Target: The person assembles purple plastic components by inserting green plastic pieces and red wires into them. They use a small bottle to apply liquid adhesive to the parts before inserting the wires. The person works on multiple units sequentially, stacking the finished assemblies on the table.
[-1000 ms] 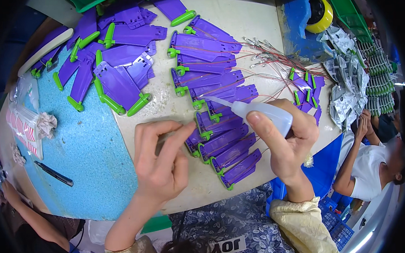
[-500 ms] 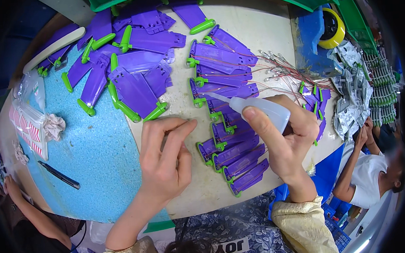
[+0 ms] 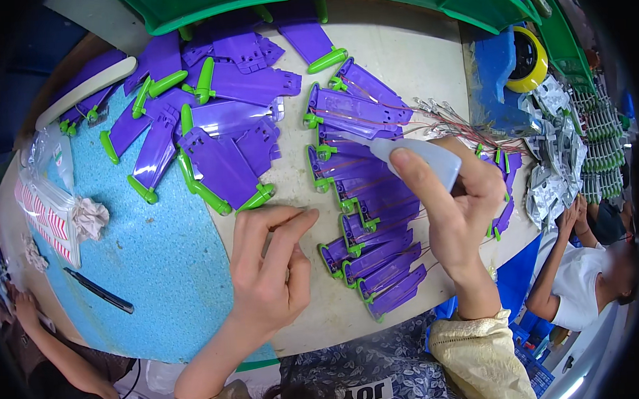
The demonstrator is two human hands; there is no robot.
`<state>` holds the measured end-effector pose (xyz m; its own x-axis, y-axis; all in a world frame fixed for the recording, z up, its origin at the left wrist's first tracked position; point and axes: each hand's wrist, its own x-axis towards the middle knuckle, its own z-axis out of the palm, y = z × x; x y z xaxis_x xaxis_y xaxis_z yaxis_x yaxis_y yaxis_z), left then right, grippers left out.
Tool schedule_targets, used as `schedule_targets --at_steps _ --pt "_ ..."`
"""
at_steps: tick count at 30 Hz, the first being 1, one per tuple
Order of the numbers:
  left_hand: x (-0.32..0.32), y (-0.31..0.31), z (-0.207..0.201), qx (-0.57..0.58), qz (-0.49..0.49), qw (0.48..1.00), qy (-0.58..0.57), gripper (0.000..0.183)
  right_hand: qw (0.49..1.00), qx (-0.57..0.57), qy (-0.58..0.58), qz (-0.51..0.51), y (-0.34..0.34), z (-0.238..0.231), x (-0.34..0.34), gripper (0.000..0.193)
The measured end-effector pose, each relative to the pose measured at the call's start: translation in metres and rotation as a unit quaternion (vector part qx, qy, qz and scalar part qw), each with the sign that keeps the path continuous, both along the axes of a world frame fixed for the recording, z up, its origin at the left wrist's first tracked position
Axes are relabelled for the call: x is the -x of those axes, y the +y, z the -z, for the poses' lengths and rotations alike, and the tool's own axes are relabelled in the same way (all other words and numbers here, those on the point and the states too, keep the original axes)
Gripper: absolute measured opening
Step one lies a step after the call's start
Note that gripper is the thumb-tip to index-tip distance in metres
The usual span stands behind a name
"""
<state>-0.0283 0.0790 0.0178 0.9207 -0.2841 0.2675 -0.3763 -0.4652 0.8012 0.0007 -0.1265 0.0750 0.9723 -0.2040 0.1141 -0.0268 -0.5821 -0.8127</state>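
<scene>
Translucent bottle (image 3: 435, 160), one, was gripped in the curled right hand (image 3: 459, 218), nozzle at the purple parts (image 3: 380, 193) on the table (image 3: 317, 310). Left hand (image 3: 273, 269), half-curled, empty, hung just beside them.

The right hand (image 3: 462, 207) grips a translucent squeeze bottle (image 3: 428, 159), its thin nozzle pointing left over a row of purple pieces (image 3: 386, 171) with green ends. Whether the nozzle touches them is unclear. The left hand (image 3: 271, 273), fingers loosely bent, is just left of the row, above the counter (image 3: 314, 321). Red wires (image 3: 466, 125) trail rightward. More purple pieces (image 3: 225, 157) overlap at upper left, partly on a blue mat (image 3: 167, 292) with a black pen-like tool (image 3: 99, 290) and crumpled tissue (image 3: 90, 219).
</scene>
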Motion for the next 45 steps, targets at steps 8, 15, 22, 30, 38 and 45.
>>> schedule_targets --at_steps 8,15,22,30,38,45 --pt "-0.002 0.003 0.003 -0.004 0.009 1.000 -0.012 0.045 0.998 -0.047 -0.032 0.016 0.001 0.003 -0.017 0.017" --pt "-0.004 0.003 0.001 -0.001 0.009 1.000 0.002 0.045 1.000 -0.007 -0.007 0.009 0.006 0.005 -0.031 0.021" --pt "-0.004 0.001 -0.006 -0.004 0.008 0.999 0.047 0.035 0.992 -0.084 -0.006 0.090 -0.011 0.003 -0.036 0.020" --pt "-0.005 0.002 -0.003 -0.022 0.010 0.999 0.023 0.045 0.995 -0.055 -0.020 0.084 -0.018 0.017 -0.049 0.021" --pt "0.000 0.001 -0.003 -0.022 -0.009 0.999 0.038 0.036 0.985 -0.125 0.046 0.108 -0.033 0.011 -0.042 0.022" --pt "-0.001 -0.005 -0.004 -0.027 -0.006 0.999 -0.022 0.029 0.988 -0.086 -0.123 0.037 -0.097 0.061 -0.088 0.038"
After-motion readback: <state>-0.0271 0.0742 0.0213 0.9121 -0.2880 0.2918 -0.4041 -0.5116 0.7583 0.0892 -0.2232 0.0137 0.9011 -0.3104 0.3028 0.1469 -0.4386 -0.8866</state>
